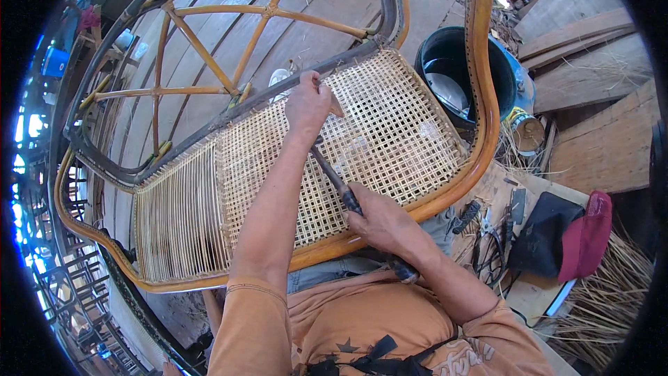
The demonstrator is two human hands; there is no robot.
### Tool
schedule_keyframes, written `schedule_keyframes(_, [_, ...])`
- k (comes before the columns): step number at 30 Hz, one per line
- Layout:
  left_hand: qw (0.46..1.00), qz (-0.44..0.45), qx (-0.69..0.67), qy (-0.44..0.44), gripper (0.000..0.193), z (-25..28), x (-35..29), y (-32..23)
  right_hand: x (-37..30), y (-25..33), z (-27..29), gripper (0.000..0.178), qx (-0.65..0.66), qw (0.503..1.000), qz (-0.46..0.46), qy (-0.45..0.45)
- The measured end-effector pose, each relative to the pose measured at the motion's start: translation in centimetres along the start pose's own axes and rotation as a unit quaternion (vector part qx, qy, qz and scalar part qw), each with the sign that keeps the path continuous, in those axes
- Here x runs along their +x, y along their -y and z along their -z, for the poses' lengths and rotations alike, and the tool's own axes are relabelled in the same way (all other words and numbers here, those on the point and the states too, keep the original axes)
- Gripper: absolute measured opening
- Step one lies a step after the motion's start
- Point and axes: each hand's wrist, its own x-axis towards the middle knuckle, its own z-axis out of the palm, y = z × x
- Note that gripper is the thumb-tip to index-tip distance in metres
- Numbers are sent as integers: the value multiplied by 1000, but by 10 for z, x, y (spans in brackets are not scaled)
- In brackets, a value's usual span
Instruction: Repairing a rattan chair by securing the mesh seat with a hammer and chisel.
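A rattan chair frame (480, 63) lies across my lap, its woven cane seat panel (390, 132) facing up. My left hand (307, 102) reaches to the far edge of the weave and pinches a cane strand near the dark rail (264, 97). My right hand (379, 219) sits at the near rim of the frame, closed around a long dark-handled tool (334, 177). The tool's shaft runs up and left under my left wrist, its tip hidden there. The left part of the panel (177, 216) has only parallel strands.
A black bucket (463, 73) with a blue one beside it stands behind the frame at right. Pliers and small tools (487, 230), a black pouch (546, 233) and a red cap (588, 237) lie on boards at right. Straw litters the plank floor.
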Motion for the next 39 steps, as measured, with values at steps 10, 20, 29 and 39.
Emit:
schedule_keyframes(10, [998,-2,68,-1,33,-5,-1,-14,47,-12,11,24,1,999,-12,-42])
schedule_keyframes(20, [996,5,85,9,34,-6,5,-17,48,-18,18,24,-3,995,-25,-93])
schedule_keyframes(29, [1000,-7,-1,-5,32,0,26,-1,34,-10,6,23,3,998,-2,-61])
schedule_keyframes(39, [994,-52,72,-66,31,-12,5,-8,50,-12,11,23,-20,999,-19,-39])
